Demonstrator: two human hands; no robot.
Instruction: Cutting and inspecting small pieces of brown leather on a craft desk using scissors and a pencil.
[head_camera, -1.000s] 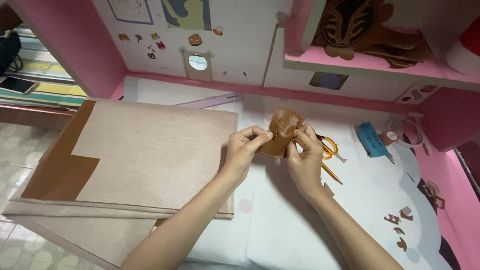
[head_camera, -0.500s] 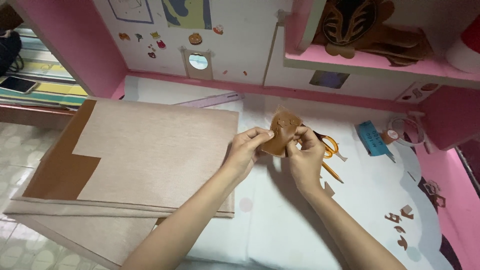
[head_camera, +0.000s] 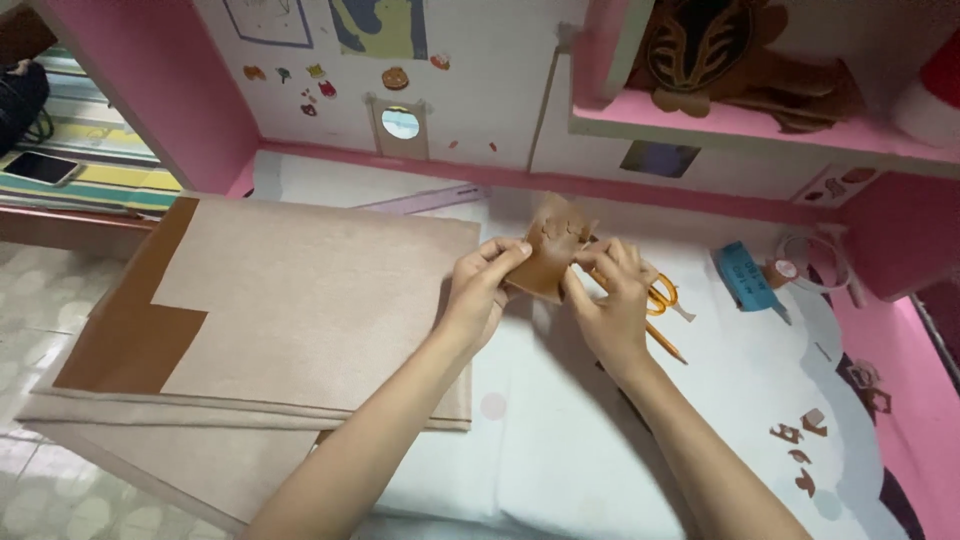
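Both my hands hold a small brown paper cut-out (head_camera: 550, 252) up above the white desk surface (head_camera: 560, 440). My left hand (head_camera: 482, 290) pinches its left edge between thumb and fingers. My right hand (head_camera: 610, 300) grips its right side. Orange-handled scissors (head_camera: 662, 294) and a pencil (head_camera: 664, 342) lie on the desk just behind and right of my right hand, partly hidden by it. A large sheet of beige-brown paper (head_camera: 290, 310) lies flat to the left, its right edge under my left wrist.
A blue box (head_camera: 742, 276) and a tape roll (head_camera: 810, 262) sit at the right. Small brown paper scraps (head_camera: 800, 440) lie at the lower right. A pink shelf (head_camera: 740, 125) overhangs the back. A phone (head_camera: 40, 168) rests on a striped surface at far left.
My hands have shifted the brown cut-out slightly, turning and lifting it a little between the fingers. Everything on the desk has stayed put.
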